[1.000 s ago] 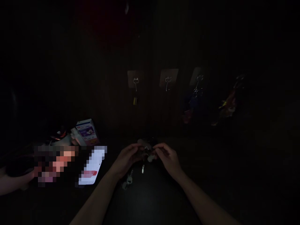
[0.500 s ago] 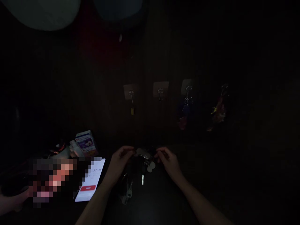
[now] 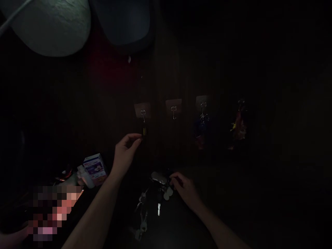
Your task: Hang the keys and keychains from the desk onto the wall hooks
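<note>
My left hand (image 3: 126, 152) is raised toward the leftmost wall hook (image 3: 143, 116). Its thumb and forefinger are pinched together at the edge of a small dark thing with a yellow stripe (image 3: 144, 131) just below that hook. Whether the fingers grip it is too dark to see. My right hand (image 3: 183, 186) is lower, its fingers closed at the right side of a bunch of keys (image 3: 159, 209). The bunch has a shiny oval metal piece (image 3: 158, 178) and round tags (image 3: 168, 193). More keys (image 3: 142, 221) trail down to the left.
A middle hook (image 3: 173, 112) holds nothing. Keys with a blue piece (image 3: 202, 126) hang on the third, a reddish bundle (image 3: 240, 128) farther right. Boxes (image 3: 94, 169) stand left, near another person's hand (image 3: 14, 238) and a blurred-out patch. Pale rounded shapes are above.
My left hand has moved up from the keys to the leftmost hook. My right hand stays at the bunch. The lit phone is now out of sight, around where my left forearm crosses.
</note>
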Demonstrator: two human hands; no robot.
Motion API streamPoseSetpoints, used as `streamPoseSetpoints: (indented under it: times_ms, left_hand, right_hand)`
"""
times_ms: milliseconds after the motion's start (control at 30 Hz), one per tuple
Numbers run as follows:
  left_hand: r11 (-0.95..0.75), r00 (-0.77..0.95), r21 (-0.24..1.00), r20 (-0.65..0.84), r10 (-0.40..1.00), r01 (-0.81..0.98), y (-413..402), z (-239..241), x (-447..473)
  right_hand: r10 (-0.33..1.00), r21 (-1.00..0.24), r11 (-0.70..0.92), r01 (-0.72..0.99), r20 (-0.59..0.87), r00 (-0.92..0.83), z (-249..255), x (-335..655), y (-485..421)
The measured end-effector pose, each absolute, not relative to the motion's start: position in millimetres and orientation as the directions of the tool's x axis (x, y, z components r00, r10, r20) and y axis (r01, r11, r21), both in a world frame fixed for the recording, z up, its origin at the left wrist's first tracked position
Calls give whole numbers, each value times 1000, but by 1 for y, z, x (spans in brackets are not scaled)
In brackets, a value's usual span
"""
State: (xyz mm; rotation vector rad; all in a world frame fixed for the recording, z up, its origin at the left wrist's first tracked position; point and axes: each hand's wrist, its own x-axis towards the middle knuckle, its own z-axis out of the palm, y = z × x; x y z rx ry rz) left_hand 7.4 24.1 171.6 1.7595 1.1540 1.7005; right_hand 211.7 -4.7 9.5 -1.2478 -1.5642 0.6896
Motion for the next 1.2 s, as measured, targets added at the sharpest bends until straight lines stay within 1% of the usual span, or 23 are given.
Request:
streamPoseSetpoints:
  times_ms: [200, 500, 700, 867, 933, 1100, 1200]
  left_hand:
    - [-665, -120, 714, 696, 707, 220, 52, 199, 19]
    - [-686, -113, 683, 725, 680, 252, 84, 210, 23]
    - [-653, -86, 628, 745, 661, 424, 85, 207, 22]
    - [-640, -110, 554, 795, 597, 532, 86, 198, 22]
    - [-642, -117, 555, 797, 593, 529, 88, 193, 21]
    - [-673, -85, 585, 780, 621, 452, 89, 181, 17]
    - [-666, -83, 641, 741, 666, 382, 85, 172, 14]
  right_hand:
    - [934, -854, 339, 395, 356, -33, 10, 210, -7]
    - [935, -853, 342, 393, 349, -58, 10, 210, -7]
    - [943, -865, 327, 382, 326, -69, 14, 210, -10]
    - [947, -861, 318, 397, 312, -83, 15, 209, -11]
    - [943, -857, 327, 397, 323, -80, 14, 209, -10]
    - [937, -870, 346, 352, 339, -84, 14, 210, -10]
    - [939, -868, 342, 359, 335, -85, 12, 209, -10]
